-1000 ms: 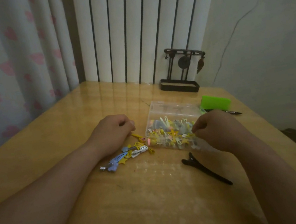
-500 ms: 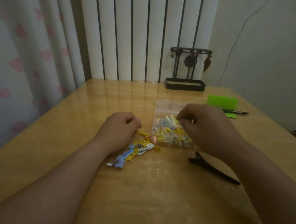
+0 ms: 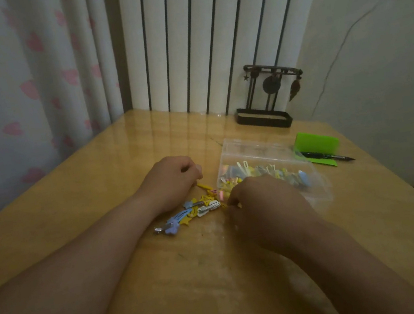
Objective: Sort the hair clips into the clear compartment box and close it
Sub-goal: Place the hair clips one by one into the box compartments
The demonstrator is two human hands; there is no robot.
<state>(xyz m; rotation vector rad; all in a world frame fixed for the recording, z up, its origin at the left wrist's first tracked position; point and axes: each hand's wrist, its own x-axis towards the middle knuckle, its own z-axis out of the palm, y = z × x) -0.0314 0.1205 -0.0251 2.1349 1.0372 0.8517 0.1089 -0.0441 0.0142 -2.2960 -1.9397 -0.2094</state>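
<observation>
A clear compartment box (image 3: 251, 150) lies open right of centre on the wooden table, with several small coloured hair clips (image 3: 273, 169) inside. A loose pile of hair clips (image 3: 195, 211), yellow, blue and silver, lies on the table left of the box. My left hand (image 3: 170, 183) rests behind the pile as a curled fist, and nothing shows in it. My right hand (image 3: 265, 208) covers the box's near left corner. Its curled fingertips pinch a yellow clip at the pile's right end.
A dark metal stand (image 3: 264, 117) is at the back by the radiator. A green pad (image 3: 317, 143) and a black pen (image 3: 328, 158) lie right of the box. The table edge (image 3: 405, 185) runs along the right.
My right hand has moved left and toward me, from over the box to the right end of the loose pile. It now hides the long black clip. My left hand has stayed put.
</observation>
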